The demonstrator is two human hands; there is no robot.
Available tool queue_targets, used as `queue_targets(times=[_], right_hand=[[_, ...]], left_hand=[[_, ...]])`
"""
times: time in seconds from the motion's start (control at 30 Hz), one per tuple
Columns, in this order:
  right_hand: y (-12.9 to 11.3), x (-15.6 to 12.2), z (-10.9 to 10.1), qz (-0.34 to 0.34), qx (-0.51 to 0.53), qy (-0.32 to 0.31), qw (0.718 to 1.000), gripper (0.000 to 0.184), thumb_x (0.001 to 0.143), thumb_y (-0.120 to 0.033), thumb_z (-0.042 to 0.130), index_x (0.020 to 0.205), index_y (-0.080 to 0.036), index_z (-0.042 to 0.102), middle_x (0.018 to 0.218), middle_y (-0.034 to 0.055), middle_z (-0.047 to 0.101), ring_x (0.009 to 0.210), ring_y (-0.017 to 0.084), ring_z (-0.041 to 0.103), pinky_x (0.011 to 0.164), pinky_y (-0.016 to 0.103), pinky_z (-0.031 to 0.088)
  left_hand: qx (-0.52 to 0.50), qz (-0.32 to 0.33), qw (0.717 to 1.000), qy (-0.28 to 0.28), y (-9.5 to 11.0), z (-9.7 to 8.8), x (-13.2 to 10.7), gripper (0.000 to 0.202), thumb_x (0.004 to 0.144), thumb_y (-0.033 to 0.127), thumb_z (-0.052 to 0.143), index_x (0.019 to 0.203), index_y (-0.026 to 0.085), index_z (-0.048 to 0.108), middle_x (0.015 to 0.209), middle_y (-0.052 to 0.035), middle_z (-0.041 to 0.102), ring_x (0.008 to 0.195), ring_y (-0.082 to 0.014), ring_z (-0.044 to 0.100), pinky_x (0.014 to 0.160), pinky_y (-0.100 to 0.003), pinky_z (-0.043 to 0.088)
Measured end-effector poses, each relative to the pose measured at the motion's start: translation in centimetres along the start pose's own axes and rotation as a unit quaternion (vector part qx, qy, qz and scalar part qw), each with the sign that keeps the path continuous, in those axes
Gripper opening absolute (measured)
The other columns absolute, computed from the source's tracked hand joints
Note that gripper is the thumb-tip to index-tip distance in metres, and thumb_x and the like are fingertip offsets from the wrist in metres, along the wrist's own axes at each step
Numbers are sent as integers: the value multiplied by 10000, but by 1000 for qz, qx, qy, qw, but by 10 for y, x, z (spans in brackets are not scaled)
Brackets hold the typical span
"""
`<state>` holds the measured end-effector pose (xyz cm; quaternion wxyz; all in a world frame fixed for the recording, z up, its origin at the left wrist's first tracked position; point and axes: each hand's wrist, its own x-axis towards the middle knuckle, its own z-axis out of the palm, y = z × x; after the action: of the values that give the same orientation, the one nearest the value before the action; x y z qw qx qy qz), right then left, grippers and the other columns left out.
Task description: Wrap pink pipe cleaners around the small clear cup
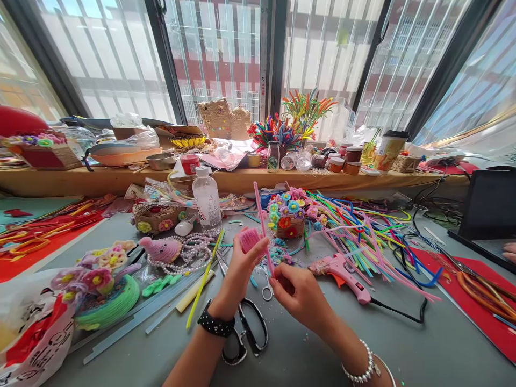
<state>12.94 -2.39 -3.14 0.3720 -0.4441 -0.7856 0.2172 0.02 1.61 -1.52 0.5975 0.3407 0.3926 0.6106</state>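
My left hand (241, 267) is closed round a small pink coiled pipe-cleaner piece (250, 238), held above the grey table (403, 344). My right hand (296, 290) pinches the lower end of a long pink pipe cleaner (260, 215) that rises from the coil toward the window. Black-handled scissors (246, 322) lie flat just below both hands. A pink glue gun (342, 271) rests to the right of my right hand, its black cord trailing right.
A heap of coloured pipe cleaners (363, 228) spreads at the right. A clear plastic bottle (207, 200), a flower basket (287, 212), a pearl string (189, 252) and a green flower bowl (105, 301) stand around. The cluttered sill (242, 177) runs behind.
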Motion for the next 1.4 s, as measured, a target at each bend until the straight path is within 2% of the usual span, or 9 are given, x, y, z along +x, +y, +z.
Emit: queue_targets(times=[0.43, 0.57, 0.63, 0.7, 0.83, 0.97, 1.1, 1.27, 1.4], right_hand=[[6, 1, -23, -30, -14, -107, 994, 160, 748, -137, 509, 592, -171, 517, 516, -53, 460, 480, 72, 376, 459, 195, 269], [9, 2, -28, -20, 21, -130, 991, 204, 790, -243, 544, 598, -175, 557, 518, -44, 496, 480, 81, 411, 458, 199, 297], [12, 4, -32, 1, 55, -84, 995, 258, 814, -352, 543, 628, -177, 581, 548, -28, 532, 507, 95, 451, 475, 208, 333], [15, 6, -36, 38, 98, 17, 994, 286, 825, -429, 523, 712, -179, 605, 635, 0, 581, 566, 114, 500, 511, 220, 383], [21, 10, -43, 91, 196, 176, 960, 362, 801, -483, 539, 1016, -194, 582, 835, 47, 613, 694, 146, 552, 579, 240, 456], [26, 10, -44, 97, 286, 172, 938, 363, 771, -473, 586, 1007, -198, 591, 773, 19, 605, 623, 121, 523, 576, 234, 452], [25, 10, -41, 126, 329, 155, 923, 283, 750, -460, 616, 800, -181, 608, 634, -20, 533, 551, 99, 468, 528, 219, 404], [20, 11, -37, 142, 336, 132, 922, 251, 703, -423, 664, 703, -180, 602, 645, -19, 537, 595, 110, 486, 563, 227, 413], [20, 11, -31, 113, 333, 139, 926, 188, 720, -373, 659, 703, -188, 625, 791, 11, 565, 771, 146, 535, 680, 246, 447]], left_hand=[[74, 13, 997, 25, 0, -6, 4, 808, 578, 340, 775, 1248, 231, 336, 972, -34, 552, 866, -178, 601, 785, -309, 462], [85, 5, 996, 19, 1, -6, 2, 811, 604, 332, 757, 1277, 238, 314, 1001, -45, 553, 891, -194, 606, 814, -327, 456], [90, -9, 996, 2, 2, -6, 1, 810, 604, 346, 754, 1279, 240, 319, 1006, -55, 569, 850, -195, 619, 811, -345, 458], [106, -33, 993, -29, 1, -6, 0, 835, 585, 365, 761, 1284, 230, 324, 980, -68, 594, 805, -203, 628, 784, -357, 463], [176, -88, 974, -110, -2, -5, -4, 877, 552, 353, 777, 1302, 202, 349, 936, -87, 630, 815, -238, 631, 741, -340, 463], [276, -72, 944, -167, 0, -2, -10, 800, 512, 283, 790, 1244, 206, 478, 978, -75, 640, 836, -247, 619, 744, -324, 463], [315, -50, 935, -157, 2, -1, -14, 767, 471, 259, 798, 1195, 209, 551, 948, -66, 661, 763, -236, 632, 709, -322, 483], [281, -84, 937, -188, -9, -5, -9, 753, 639, 390, 703, 1310, 228, 401, 885, -73, 657, 785, -247, 647, 695, -352, 500], [282, -90, 938, -178, -11, -4, -8, 838, 656, 465, 678, 1356, 214, 292, 1076, -128, 604, 938, -273, 608, 834, -421, 467]])
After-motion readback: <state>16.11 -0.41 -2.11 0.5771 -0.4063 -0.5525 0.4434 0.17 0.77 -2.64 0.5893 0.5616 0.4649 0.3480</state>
